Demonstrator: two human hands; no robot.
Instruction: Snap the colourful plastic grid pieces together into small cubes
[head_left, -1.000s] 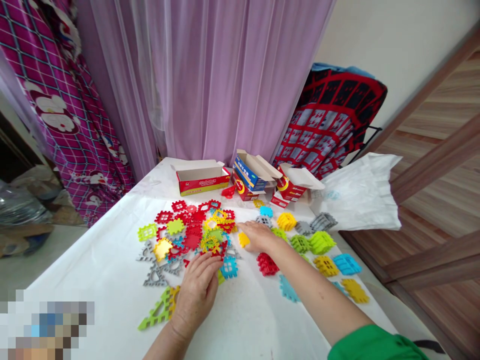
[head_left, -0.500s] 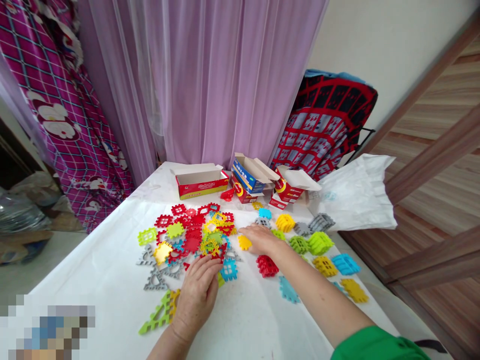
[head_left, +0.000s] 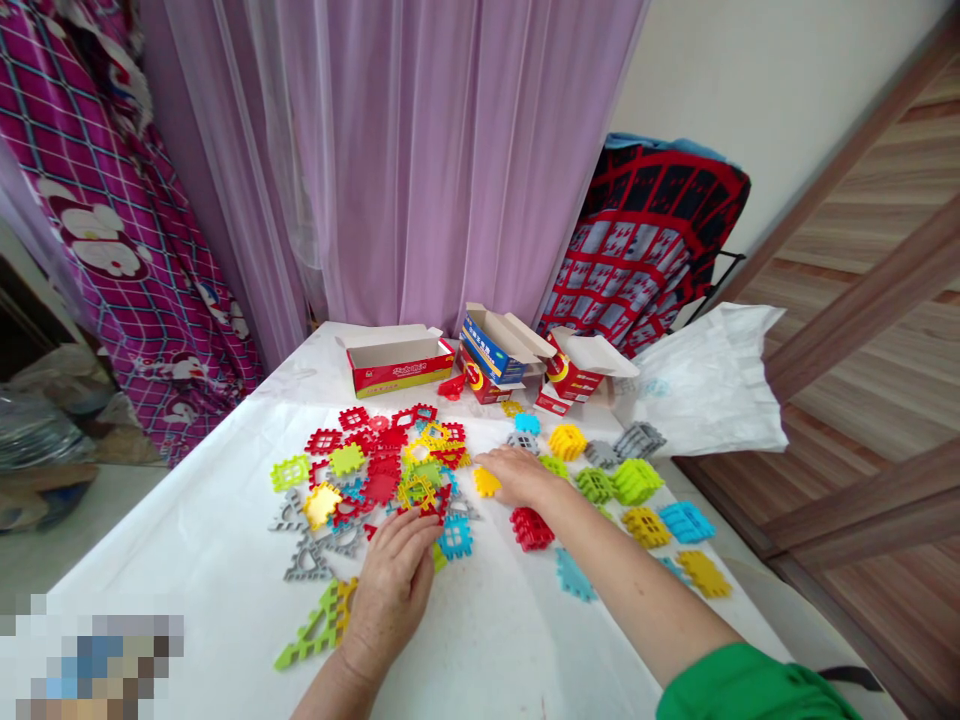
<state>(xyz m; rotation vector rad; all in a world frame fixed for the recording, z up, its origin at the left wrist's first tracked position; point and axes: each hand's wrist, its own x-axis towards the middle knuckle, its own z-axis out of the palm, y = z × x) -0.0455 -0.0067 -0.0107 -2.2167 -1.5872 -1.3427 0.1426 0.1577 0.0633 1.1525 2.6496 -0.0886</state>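
My left hand (head_left: 396,565) lies at the near edge of a mixed pile of plastic interlocking building pieces, its fingers stretched forward and nothing visibly held. A blue window piece (head_left: 456,537) is just right of its fingertips, and a green triangular piece (head_left: 311,630) lies left of the wrist. My right hand (head_left: 517,475) reaches to the pile's right side, fingers closed on a yellow building piece (head_left: 487,482); the fingertips are partly hidden. Below that hand stands a red stack of pieces (head_left: 532,529). Red panels (head_left: 382,478) fill the pile's middle, with grey triangles (head_left: 306,558) at its left.
Sorted stacks stand on the right, among them a yellow stack (head_left: 567,442), a lime stack (head_left: 637,482) and a blue stack (head_left: 688,522). Behind are an open red box (head_left: 401,372), a blue box (head_left: 491,345) and a white plastic bag (head_left: 705,390).
The whole view has shifted slightly. Both hands stay almost where they were, the right one still at the yellow piece.
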